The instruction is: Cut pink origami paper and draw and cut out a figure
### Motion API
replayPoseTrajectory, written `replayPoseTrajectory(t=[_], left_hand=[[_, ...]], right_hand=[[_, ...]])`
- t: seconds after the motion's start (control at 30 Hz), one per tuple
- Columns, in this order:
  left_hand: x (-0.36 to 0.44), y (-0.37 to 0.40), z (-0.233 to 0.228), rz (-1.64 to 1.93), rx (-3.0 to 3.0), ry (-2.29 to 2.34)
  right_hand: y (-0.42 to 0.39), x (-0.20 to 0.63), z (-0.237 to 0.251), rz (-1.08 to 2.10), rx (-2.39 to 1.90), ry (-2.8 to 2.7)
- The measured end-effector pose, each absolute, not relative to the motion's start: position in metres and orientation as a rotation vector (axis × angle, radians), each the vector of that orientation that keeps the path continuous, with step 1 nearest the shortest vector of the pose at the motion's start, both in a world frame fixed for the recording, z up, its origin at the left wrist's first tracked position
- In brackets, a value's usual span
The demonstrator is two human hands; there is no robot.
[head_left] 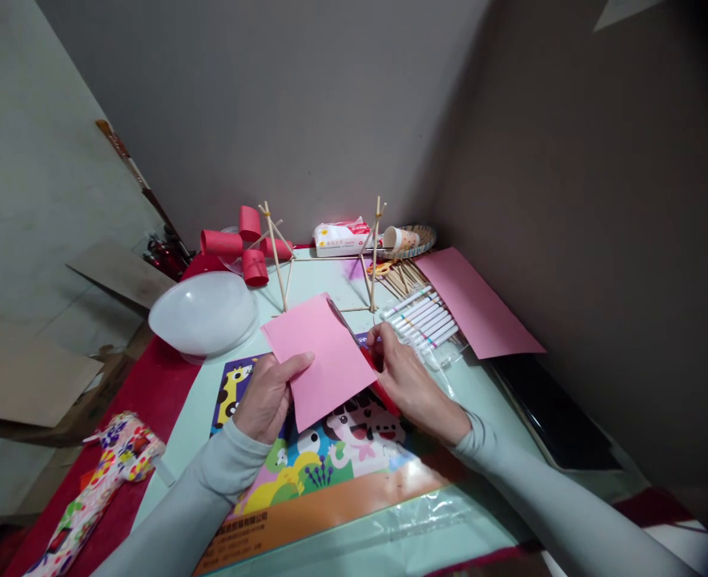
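Note:
My left hand [270, 393] pinches a pink sheet of paper [327, 353], thumb on top. The sheet is held up above a colourful cartoon-printed mat [318, 473]. My right hand [405, 377] is closed round the red handles of a pair of scissors [381, 393]. One metal blade lies along the sheet's right edge, on top of the paper; the other blade is hidden. Behind the sheet stands a frame of thin wooden sticks [279, 260], tied together at the top corners.
Red paper tubes [255, 268] and a white bowl [205, 312] sit at left. Tissues [342, 238], a paper cup [400, 239], loose sticks [405, 278], markers [423, 319] and another pink sheet [477, 304] lie behind and right. A dark flat object [558, 413] rests at right.

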State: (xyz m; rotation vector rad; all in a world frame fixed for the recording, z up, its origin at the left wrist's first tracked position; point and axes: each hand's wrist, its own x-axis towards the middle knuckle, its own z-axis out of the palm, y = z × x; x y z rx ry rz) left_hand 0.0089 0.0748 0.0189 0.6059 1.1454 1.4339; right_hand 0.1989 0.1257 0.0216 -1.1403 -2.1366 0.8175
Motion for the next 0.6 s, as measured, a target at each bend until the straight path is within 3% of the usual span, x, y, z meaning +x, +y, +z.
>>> replayPoseTrajectory(t=[0.6], left_hand=[[0.0126,0.0717,0.0171,1.362,0.643,1.12]], right_hand=[[0.1272,0.1994,0.0233,0.814,-1.174,-2.123]])
